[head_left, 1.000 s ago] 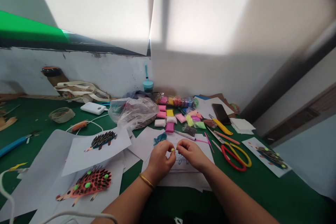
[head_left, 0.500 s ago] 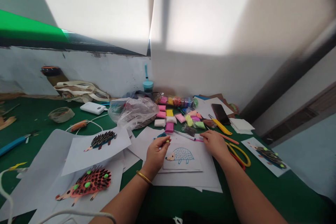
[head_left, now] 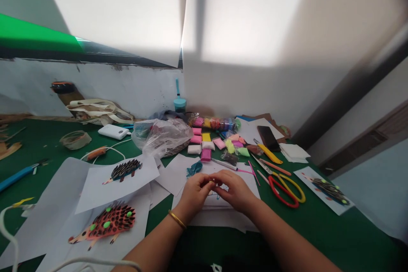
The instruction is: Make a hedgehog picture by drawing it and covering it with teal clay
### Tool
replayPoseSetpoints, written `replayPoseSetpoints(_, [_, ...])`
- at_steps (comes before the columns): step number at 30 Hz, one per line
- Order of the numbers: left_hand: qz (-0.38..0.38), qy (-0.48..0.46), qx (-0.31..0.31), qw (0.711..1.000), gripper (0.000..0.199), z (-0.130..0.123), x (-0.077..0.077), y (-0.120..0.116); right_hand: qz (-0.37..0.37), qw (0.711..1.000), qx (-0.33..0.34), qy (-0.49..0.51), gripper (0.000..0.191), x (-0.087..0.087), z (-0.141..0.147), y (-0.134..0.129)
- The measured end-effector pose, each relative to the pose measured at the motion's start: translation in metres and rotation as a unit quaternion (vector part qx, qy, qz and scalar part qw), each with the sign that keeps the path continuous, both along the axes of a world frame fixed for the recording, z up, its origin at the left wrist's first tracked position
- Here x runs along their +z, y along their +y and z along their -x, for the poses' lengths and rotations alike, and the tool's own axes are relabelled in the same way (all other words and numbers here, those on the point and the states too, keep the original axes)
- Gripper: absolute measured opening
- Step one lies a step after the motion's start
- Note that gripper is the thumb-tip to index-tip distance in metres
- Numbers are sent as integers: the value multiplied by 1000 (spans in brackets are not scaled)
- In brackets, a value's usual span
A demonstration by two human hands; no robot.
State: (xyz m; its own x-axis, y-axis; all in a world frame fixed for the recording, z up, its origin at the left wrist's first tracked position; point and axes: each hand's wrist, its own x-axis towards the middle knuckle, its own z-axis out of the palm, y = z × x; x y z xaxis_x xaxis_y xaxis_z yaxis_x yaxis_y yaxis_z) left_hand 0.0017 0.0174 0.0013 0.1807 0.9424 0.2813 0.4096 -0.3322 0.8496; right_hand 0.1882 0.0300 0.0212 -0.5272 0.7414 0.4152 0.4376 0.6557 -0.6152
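Over the hedgehog drawing (head_left: pixel 219 193) on white paper, my hands meet with fingertips pinched together. My left hand (head_left: pixel 196 191), wearing a gold bangle (head_left: pixel 177 219) on its wrist, is closed at the tips. My right hand (head_left: pixel 234 189) is closed against it from the other side. The small yellow-green piece of clay seen earlier in the left fingers is now mostly hidden between them. My hands cover most of the drawing. Just beyond the left hand lies a crumpled lump of teal clay (head_left: pixel 194 169). Thin pink plastic sticks (head_left: pixel 254 173) lie right of the paper.
Behind the paper sit several clay packets (head_left: pixel 206 155), a pen (head_left: pixel 225 164) and a clear plastic bag (head_left: pixel 167 136). To the right are red-and-yellow-handled scissors (head_left: pixel 283 191), a yellow cutter (head_left: pixel 270 153) and a phone (head_left: pixel 267 138). Hedgehog pictures (head_left: pixel 105 223) lie at left, near a white cable (head_left: pixel 92 258).
My right hand has left the pink sticks and moved left to meet my left hand. The left hand has shifted slightly right and nearer, uncovering the teal clay. The scissors now show more fully.
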Motion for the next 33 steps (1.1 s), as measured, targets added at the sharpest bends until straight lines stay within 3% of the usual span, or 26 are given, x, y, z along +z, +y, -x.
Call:
replayPoseSetpoints(3, [20,11,-22,999,32,1,-2,-1,-16,1000,10,16,12,-1,8,-5])
replayPoseSetpoints(6, [-18,56,-27,998,45,5,0,1,-31,999,-13,0,9,-3,4,0])
replayPoseSetpoints(9, [-70,132,57,987,36,12,4,5,-39,988,-136,-68,7,-5,-12,15])
replayPoseSetpoints(11, [-81,211,135,965,26,17,4,10,-35,969,-203,-136,7,-9,-29,29])
replayPoseSetpoints(14, [-58,293,201,933,41,23,-2,18,-27,940,-264,-215,14,-16,-54,43])
replayPoseSetpoints(17, [-45,329,201,922,38,24,-10,23,-11,931,-268,-249,23,-21,-65,47])
replayPoseSetpoints(21, [-55,347,196,916,29,23,-10,22,-4,940,-237,-247,21,-25,-56,44])
replayPoseSetpoints(27, [-45,309,209,927,30,25,-2,22,4,949,-244,-198,25,-30,-52,49])
replayPoseSetpoints(30, [-37,197,187,962,35,24,-1,24,2,957,-261,-125,28,-28,-60,46])
replayPoseSetpoints(33, [-34,45,118,991,46,17,-4,22,10,975,-219,-48,26,-22,-54,35])
